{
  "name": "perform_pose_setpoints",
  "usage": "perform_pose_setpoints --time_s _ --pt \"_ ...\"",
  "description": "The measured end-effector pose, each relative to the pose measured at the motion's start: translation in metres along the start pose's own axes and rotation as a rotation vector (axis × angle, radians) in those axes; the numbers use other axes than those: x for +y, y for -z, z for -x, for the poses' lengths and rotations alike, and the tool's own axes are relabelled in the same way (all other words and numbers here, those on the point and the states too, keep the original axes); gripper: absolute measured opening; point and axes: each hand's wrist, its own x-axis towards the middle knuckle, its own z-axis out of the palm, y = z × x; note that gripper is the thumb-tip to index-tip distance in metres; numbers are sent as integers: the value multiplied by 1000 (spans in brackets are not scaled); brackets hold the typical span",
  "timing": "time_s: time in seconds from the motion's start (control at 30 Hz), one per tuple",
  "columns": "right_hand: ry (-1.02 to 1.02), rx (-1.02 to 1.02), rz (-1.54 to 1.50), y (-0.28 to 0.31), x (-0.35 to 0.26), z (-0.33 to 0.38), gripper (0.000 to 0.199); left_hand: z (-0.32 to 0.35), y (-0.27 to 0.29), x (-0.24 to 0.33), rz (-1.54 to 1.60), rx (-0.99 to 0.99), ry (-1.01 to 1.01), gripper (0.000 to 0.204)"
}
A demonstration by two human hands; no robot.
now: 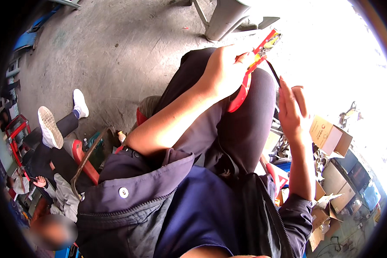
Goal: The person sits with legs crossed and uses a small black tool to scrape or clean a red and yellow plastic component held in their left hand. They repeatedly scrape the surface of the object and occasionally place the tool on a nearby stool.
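Observation:
My left hand (228,66) is raised over my knees and closed around a red-and-yellow item (266,45). This item is long and narrow, with red edges and a yellow and dark middle; its exact kind I cannot make out. Below that hand, a curved red piece (241,95) hangs against my thigh. A thin black strip (272,72) runs from the red-and-yellow item down to my right hand (293,107). The fingers of that hand are pressed together at the strip's lower end. Glare washes out part of both hands.
A grey stand-like piece (225,19) rests on the concrete floor (116,47) ahead. To the right lie an open cardboard box (329,135) and mixed metal parts. On the left another person sits with legs stretched out, white shoes (50,127) toward me, beside a red chair arm (85,161).

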Motion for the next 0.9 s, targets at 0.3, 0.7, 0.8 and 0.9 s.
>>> perform_pose_setpoints --time_s 0.3,0.7,0.8,0.9 --pt "14 21 -3 -7 -1 12 42 6 -4 9 35 59 -78 21" --pt "54 22 59 -6 -6 12 46 8 -2 12 80 38 -5 20" --pt "70 12 66 -5 -6 10 46 7 -2 7 49 22 -29 19" --pt "75 13 67 -5 -10 7 43 8 -3 7 56 2 -13 19"
